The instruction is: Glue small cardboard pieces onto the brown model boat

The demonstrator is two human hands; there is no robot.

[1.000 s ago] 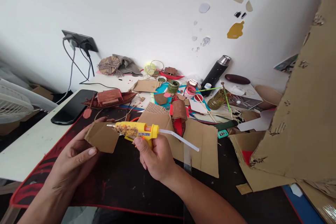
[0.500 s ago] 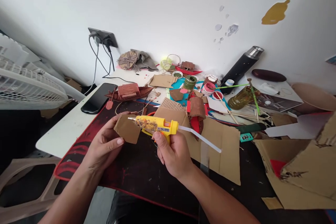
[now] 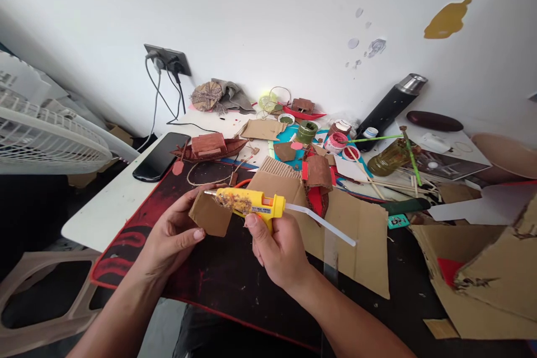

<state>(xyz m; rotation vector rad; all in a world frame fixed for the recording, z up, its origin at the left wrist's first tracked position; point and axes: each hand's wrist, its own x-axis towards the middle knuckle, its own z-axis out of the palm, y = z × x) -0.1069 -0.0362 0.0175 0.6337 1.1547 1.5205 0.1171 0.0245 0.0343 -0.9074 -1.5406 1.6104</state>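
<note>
Your right hand [image 3: 279, 249] grips the glue gun [image 3: 250, 204], fingers curled round its handle. Your left hand [image 3: 176, 235] pinches a card piece [image 3: 210, 216] just under the gun's nozzle.

A white table [image 3: 104, 210] carries a black-and-red mat [image 3: 210, 274] beneath the fingers, a phone [image 3: 160, 155] beyond the left fingers, and cardboard sheets [image 3: 356, 240] past the right fingers.

phone [image 3: 161, 155] left of model boat [image 3: 210, 147]; flask [image 3: 392, 103] right
</note>
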